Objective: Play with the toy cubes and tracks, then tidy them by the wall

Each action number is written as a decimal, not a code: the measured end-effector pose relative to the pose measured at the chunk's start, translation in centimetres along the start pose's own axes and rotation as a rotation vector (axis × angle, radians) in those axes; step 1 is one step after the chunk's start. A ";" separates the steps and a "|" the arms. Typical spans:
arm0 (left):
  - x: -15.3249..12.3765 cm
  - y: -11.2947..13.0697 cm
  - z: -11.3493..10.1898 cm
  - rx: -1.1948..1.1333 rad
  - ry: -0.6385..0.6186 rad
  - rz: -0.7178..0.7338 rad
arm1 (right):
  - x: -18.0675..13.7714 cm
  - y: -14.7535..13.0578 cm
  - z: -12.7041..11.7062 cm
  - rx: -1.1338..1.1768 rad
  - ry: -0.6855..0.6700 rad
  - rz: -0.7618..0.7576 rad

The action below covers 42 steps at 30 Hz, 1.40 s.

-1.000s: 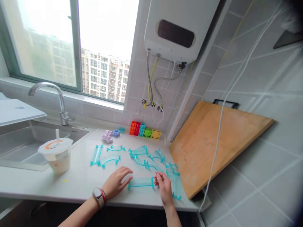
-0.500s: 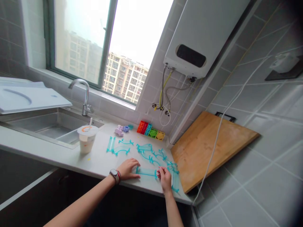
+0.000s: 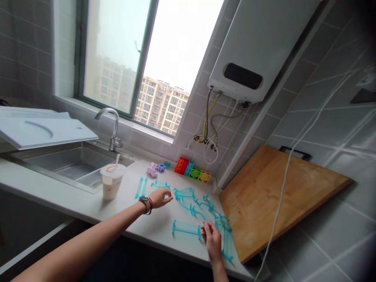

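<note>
My right hand [image 3: 212, 239] pinches at the right end of a straight, translucent teal plastic track piece [image 3: 187, 228] lying near the counter's front edge. Over the counter to the upper left, my left hand [image 3: 160, 198] hovers with bent fingers, a small gap between thumb and fingertips and nothing visible in it. It wears a watch and a red bracelet. Just beyond it lies a curved teal piece [image 3: 160, 184], partly covered by the hand. A straight teal piece [image 3: 141, 187] rests farther left. More joined teal pieces [image 3: 184, 193] run toward the right.
A lidded cup with a straw [image 3: 111, 182] stands beside the sink [image 3: 70, 160]. Coloured blocks [image 3: 192, 170] and small purple pieces [image 3: 152, 169] sit along the wall. A wooden board [image 3: 282, 196] leans at the right, with a white cable [image 3: 282, 188] hanging before it.
My left hand has left the straight track piece's left end and risen toward the curved pieces. My right hand stays at its right end. The whole view has shifted slightly.
</note>
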State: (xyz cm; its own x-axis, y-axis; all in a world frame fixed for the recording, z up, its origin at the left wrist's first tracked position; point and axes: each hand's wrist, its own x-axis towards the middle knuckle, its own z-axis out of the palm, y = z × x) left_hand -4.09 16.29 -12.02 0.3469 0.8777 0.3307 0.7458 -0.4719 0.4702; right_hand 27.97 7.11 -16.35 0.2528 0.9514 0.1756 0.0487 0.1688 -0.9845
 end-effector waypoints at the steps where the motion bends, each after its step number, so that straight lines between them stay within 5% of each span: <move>1: 1.5 -1.1 -0.8 0.034 -0.003 -0.038 | 0.0 0.1 -0.1 0.000 -0.003 0.003; 7: 9.8 -7.5 -4.8 0.276 0.015 -0.290 | 0.1 0.4 -0.2 0.028 -0.012 0.037; 12: 14.1 -11.7 -5.8 0.418 -0.033 -0.446 | 0.1 0.5 0.3 0.076 0.040 0.044; 24: 16.7 -16.4 -4.5 0.384 -0.180 -0.524 | -0.1 1.8 0.4 0.120 0.073 0.079; 30: 17.0 -14.9 -5.4 0.160 -0.052 -0.470 | -0.1 1.5 0.2 0.096 0.040 0.068; 35: 16.5 -10.9 -6.1 -0.200 0.138 -0.373 | -0.1 1.5 0.3 0.094 0.049 0.044; 38: 13.5 -7.0 -5.9 -0.458 0.192 -0.276 | 0.0 1.8 0.3 0.104 0.059 0.025; 42: 5.5 -0.3 -5.7 -0.703 0.227 -0.168 | 0.1 1.8 -0.1 0.079 -0.008 0.034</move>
State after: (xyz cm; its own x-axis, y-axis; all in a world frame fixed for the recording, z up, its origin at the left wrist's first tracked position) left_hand -5.69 20.82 -5.67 0.0779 0.9396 0.3334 0.2134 -0.3424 0.9150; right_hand 28.21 7.44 -18.08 0.2453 0.9589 0.1428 -0.0358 0.1562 -0.9871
